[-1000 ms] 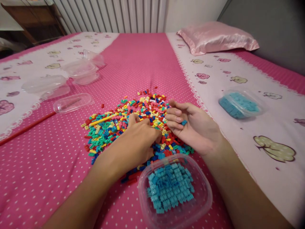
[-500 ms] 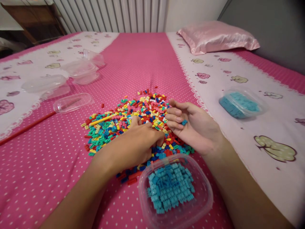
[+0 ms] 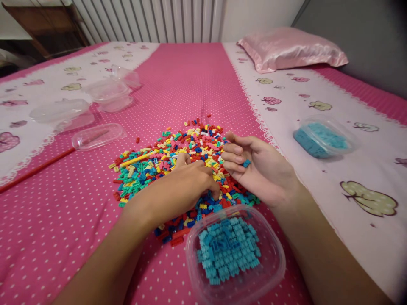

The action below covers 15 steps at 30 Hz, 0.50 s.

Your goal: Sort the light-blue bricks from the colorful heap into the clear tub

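My left hand (image 3: 193, 182) is palm down over a heap of small multicoloured plastic building bricks (image 3: 140, 182). Its bent fingers are apart, and some fingertips are hidden behind the hand. Just right of the heap, my right hand (image 3: 257, 165) is turned palm up with its fingers curled in. A small blue building brick (image 3: 246, 163) shows between those fingers and the palm. Close in front of me, between my forearms, is a clear plastic tub (image 3: 275, 271) with light-blue bricks (image 3: 229, 250) packed in rows.
A second clear tub of blue bricks (image 3: 321, 137) sits at the right. Empty clear containers (image 3: 108, 91) and a lid-like clear piece (image 3: 98, 136) lie on the left, beside a red stick (image 3: 38, 169). A yellow stick (image 3: 136, 159) rests on the heap. A pink pillow (image 3: 292, 48) is at the back.
My left hand has shifted slightly and its lower fingers have lifted, uncovering more bricks near the tub. My right hand stays nearly still with the blue brick.
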### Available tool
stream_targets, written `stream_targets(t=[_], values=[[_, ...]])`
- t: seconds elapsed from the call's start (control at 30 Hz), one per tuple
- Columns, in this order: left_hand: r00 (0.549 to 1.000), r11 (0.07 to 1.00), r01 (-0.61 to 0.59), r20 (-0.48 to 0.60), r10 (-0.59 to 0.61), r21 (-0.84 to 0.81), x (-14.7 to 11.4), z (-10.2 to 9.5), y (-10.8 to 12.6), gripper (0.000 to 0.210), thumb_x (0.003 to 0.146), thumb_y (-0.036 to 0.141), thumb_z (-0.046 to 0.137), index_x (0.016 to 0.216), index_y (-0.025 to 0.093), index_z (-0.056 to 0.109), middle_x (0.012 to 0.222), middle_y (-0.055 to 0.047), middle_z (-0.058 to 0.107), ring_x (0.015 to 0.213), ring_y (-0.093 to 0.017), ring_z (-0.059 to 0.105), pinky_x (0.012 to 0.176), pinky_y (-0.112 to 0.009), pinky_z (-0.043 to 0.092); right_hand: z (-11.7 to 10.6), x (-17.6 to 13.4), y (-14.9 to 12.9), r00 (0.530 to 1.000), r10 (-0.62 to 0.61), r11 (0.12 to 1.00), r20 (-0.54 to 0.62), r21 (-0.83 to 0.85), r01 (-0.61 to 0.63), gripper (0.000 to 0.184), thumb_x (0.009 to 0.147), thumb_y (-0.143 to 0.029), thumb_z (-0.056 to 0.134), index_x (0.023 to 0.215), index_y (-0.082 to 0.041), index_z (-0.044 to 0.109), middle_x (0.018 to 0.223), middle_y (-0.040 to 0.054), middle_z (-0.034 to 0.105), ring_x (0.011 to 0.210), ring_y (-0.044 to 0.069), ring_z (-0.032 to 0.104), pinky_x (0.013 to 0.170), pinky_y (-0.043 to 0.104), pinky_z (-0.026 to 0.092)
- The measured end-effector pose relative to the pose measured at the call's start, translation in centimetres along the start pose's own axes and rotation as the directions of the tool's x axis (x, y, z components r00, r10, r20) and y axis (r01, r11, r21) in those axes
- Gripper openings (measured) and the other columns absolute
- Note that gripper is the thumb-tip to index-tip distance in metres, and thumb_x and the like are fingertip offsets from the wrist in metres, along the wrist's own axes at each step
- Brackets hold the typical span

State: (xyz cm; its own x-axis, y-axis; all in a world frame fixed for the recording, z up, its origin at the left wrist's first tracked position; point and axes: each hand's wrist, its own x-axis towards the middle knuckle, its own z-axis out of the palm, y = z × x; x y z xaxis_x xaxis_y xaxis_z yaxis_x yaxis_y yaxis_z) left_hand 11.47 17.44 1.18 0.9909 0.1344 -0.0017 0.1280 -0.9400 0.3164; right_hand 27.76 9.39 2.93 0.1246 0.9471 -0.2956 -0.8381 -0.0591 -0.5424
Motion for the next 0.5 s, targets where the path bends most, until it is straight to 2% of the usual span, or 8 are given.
stream_targets(t=[0.13,0.27,0.5], values=[[0.998,0.999,-0.03,-0.05,0.03,0.013,0.01,0.77,-0.51,0.025,0.094,0.017,0.057,0.075,0.026,0.071,0.075,0.004,0.066,0.082,-0.016,0.051,0.101,-0.04,0.027,-0.03,0.08,0.07,1.0,-0.007,1.0,-0.008,-0.01,0.007,0.028,0.096,-0.01,0.036,0.084,-0.012,0.061,0.062,-0.0053,0.033,0.047,0.005,0.031,0.042,0.016,0.027],[1.0,1.0,-0.018,-0.014,0.018,0.022,0.0,0.67,-0.35,0.015,0.09,0.016,0.062,0.086,0.027,0.071,0.08,0.004,0.069,0.092,-0.017,0.055,0.103,-0.04,0.027,-0.04,0.14,0.1,1.0,-0.008,1.0,-0.012,-0.014,0.008,0.028,0.096,-0.01,0.036,0.083,-0.011,0.061,0.062,-0.0054,0.033,0.047,0.004,0.03,0.042,0.016,0.026],[0.999,0.992,0.033,0.008,-0.035,0.124,0.48,0.59,0.44,0.015,0.088,0.014,0.063,0.079,0.025,0.069,0.078,0.003,0.068,0.086,-0.018,0.056,0.1,-0.046,0.027,-0.06,0.06,0.18,1.0,-0.016,0.999,-0.01,-0.031,0.015,0.03,0.098,-0.011,0.035,0.083,-0.01,0.062,0.062,-0.0052,0.033,0.048,0.004,0.028,0.042,0.017,0.025]])
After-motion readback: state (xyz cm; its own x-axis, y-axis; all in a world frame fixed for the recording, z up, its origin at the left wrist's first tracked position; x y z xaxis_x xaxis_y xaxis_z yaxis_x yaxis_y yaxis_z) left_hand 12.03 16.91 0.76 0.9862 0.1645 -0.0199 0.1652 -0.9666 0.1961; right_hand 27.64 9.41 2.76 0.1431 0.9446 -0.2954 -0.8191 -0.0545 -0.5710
